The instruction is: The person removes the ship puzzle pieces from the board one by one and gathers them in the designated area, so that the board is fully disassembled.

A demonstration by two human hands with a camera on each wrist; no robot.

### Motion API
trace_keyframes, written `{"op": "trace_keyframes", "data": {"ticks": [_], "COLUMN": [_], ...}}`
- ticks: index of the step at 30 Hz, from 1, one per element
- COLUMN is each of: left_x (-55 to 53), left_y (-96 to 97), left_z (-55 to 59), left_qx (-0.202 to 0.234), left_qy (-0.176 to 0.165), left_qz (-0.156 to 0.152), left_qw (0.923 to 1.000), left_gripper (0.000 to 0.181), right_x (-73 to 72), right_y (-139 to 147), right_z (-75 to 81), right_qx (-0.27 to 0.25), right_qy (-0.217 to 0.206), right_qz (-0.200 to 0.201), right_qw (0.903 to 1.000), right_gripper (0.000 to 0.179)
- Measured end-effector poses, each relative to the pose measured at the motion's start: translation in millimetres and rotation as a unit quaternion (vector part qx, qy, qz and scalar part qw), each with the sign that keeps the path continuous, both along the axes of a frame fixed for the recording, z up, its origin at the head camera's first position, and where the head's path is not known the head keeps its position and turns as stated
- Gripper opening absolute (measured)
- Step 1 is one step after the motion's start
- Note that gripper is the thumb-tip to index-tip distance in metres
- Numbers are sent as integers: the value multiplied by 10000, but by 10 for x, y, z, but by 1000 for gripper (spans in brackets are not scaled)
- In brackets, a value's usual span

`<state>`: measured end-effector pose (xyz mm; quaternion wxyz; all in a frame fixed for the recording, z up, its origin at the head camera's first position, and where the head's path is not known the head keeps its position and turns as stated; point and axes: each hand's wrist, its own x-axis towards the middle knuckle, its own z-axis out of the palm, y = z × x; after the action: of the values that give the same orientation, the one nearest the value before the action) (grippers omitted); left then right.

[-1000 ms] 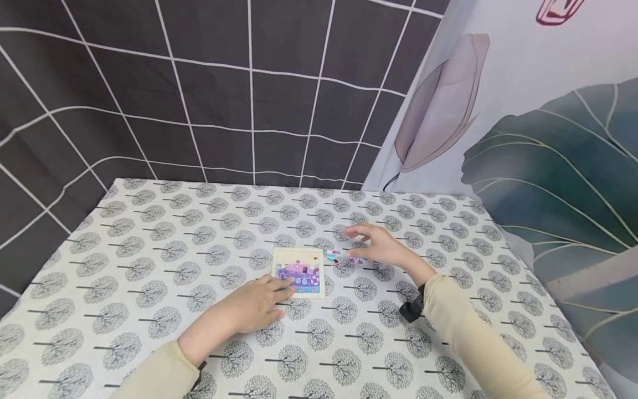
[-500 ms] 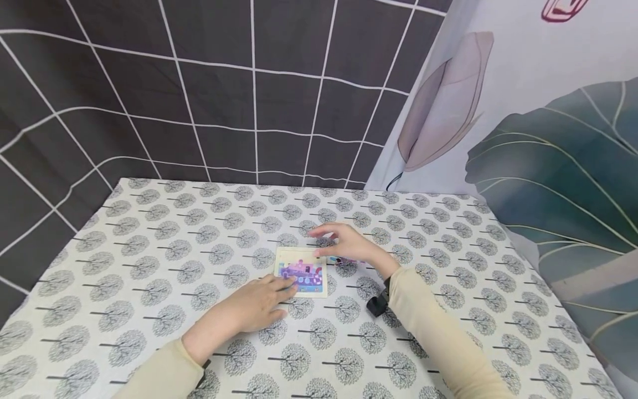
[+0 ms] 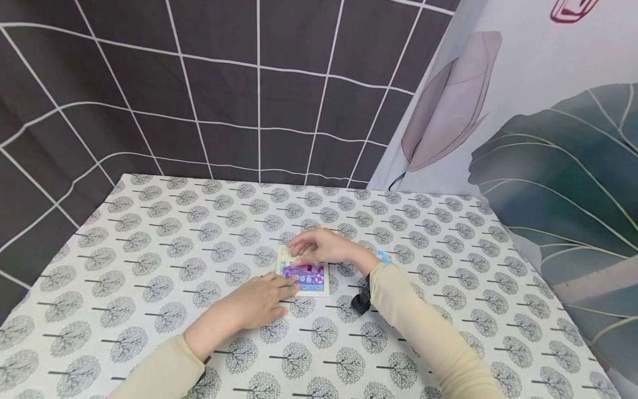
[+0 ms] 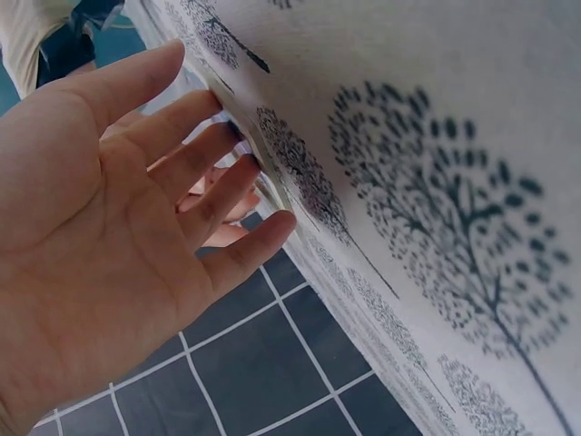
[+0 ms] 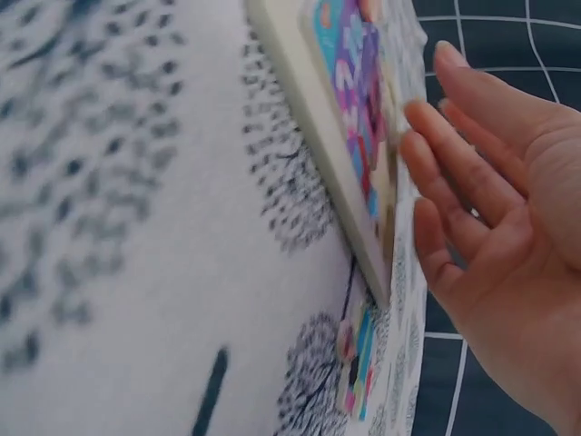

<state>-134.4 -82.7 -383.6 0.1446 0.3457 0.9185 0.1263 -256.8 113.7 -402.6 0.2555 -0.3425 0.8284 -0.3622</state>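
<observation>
A dark checked curtain [image 3: 214,91] stands at the far side, with a tree-print tablecloth [image 3: 171,244] before it. My right hand [image 3: 326,246] hovers over the far right of the work, fingers pointing left; thumb and fingers stand moderately parted, with nothing visible between them. My left hand [image 3: 261,303], fingers extended, is the nearer, its fingertips on the left part of the jigsaw tray [image 5: 325,150]. The tray, roughly square with no marked long axis, lies beneath and nearward of my right fingertips; their contact cannot be told. My left fingers cover part of the picture. Smallest: loose puzzle pieces [image 5: 357,363] just right of the tray; a blue piece [image 3: 384,256] shows beyond my right wrist, partly hidden.
</observation>
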Motion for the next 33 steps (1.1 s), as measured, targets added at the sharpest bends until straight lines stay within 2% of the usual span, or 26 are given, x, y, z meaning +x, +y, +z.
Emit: {"op": "trace_keyframes", "data": {"ticks": [5,10,16,19,25,33], "left_x": [19,-2,0,-1,-11,7], "left_y": [49,102,120,120,101,109], "left_z": [10,34,64,58,27,45], "left_qx": [80,-217,-428,-487,-507,-405], "left_qy": [74,419,453,538,634,660], "left_qz": [142,26,65,61,-11,74], "left_qw": [9998,9989,9980,9973,9967,9970], "left_gripper": [52,50,49,49,49,48], "right_x": [-10,9,35,41,73,151], "right_y": [-46,-112,-232,-279,-348,-471], "right_z": [-2,10,71,116,178,213], "right_qx": [151,400,836,1066,1360,1870], "right_qy": [-135,154,516,551,314,779], "right_qz": [98,-14,-76,-79,-205,-514], "right_qw": [9997,9991,9951,9927,9900,9779], "right_gripper": [38,29,9,10,19,16]}}
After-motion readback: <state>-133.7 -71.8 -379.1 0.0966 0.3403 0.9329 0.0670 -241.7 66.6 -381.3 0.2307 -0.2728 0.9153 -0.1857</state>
